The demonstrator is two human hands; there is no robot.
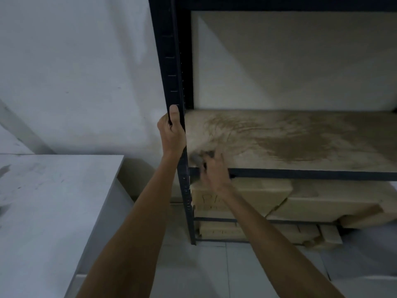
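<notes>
**Two hands at the dusty shelf**

From my remote seat I count two bare hands, and they are apart. The left hand (171, 134) grips one dark metal upright post (169, 61) of the rack, with the thumb lying flat along its front. The right hand (212, 171) is blurred. Its fingers seem to curl around one small grey object (198, 158), soft-edged in shape; what it is I cannot tell. This object sits on the front left corner of one shelf board (290, 138), just beside the post. The board is flat and beige, with brown dust in streaks and one darker patch. Under it I count two large cardboard boxes (257, 192), both dented. To the left stands one white tabletop (53, 190), smooth and a little smudged.
</notes>
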